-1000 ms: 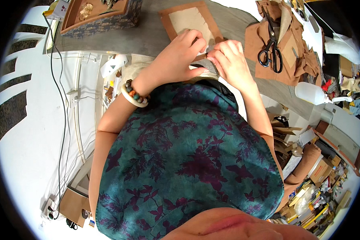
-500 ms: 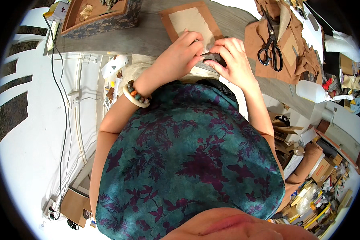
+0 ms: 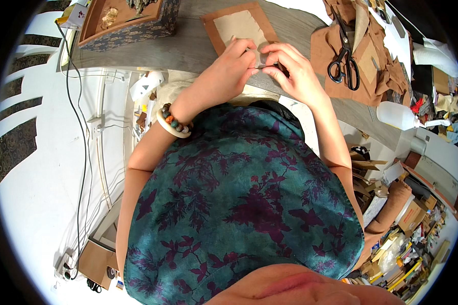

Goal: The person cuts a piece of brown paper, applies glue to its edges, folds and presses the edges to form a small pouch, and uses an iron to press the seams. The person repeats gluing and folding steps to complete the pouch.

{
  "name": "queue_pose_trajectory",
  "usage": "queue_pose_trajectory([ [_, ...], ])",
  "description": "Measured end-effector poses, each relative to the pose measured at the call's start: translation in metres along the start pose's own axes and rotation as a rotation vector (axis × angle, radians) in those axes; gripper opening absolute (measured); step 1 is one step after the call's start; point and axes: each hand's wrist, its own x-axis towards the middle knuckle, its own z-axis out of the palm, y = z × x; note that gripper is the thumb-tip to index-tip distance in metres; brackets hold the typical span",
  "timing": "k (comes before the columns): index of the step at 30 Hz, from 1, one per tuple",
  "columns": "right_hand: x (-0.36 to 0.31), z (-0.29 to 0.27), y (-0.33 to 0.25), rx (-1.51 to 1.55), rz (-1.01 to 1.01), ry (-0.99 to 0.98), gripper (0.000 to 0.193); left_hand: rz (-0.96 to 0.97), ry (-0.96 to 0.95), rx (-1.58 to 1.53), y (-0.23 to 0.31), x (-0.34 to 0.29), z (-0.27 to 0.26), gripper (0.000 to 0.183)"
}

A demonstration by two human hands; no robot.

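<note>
At the near edge of the table, both my hands meet above a brown sheet (image 3: pixel 213 31) that carries a smaller cream piece (image 3: pixel 239 28) with rough edges. My left hand (image 3: pixel 236 63) has its fingers curled, thumb and fingertips pinched together by the sheet's near end. Facing it, my right hand (image 3: pixel 296 70) is also closed, its thumb and index finger drawn together close to the left fingertips. Something dark shows at and behind the right fingers; its kind is mostly hidden. The near end of the sheet is covered by my fingers.
Black-handled scissors (image 3: pixel 346 58) lie on brown cloth scraps (image 3: pixel 323 56) to the right. A white plastic bottle (image 3: pixel 394 116) is near the table's right edge. At the far left stands a patterned box (image 3: pixel 137 33). Cardboard and clutter fill the lower right.
My right hand has turned and shifted slightly, so the dark object that was plain under its fingers is now mostly hidden. The sheet has moved slightly left; my left hand stays nearly in place.
</note>
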Motion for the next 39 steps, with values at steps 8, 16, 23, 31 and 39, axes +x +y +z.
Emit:
queue_pose_trajectory([
  [8, -0.003, 0.007, 0.005, -0.081, -0.099, 0.037, 0.018, 0.002, -0.001, -0.012, -0.001, -0.001, 0.000, 0.013],
  [16, 0.006, 0.005, -0.005, -0.098, -0.017, -0.012, 0.009, -0.005, 0.039, -0.030, 0.003, 0.003, 0.002, 0.012],
  [23, 0.016, 0.003, -0.009, -0.078, 0.076, -0.075, 0.012, -0.030, 0.075, -0.091, -0.003, 0.003, 0.007, 0.012],
  [31, 0.018, 0.008, -0.007, -0.124, 0.123, -0.081, 0.013, -0.094, 0.067, -0.091, -0.003, 0.006, 0.009, 0.010],
  [39, 0.022, 0.009, -0.004, -0.106, 0.099, -0.062, 0.013, -0.075, 0.111, -0.106, -0.005, 0.007, 0.009, 0.015],
])
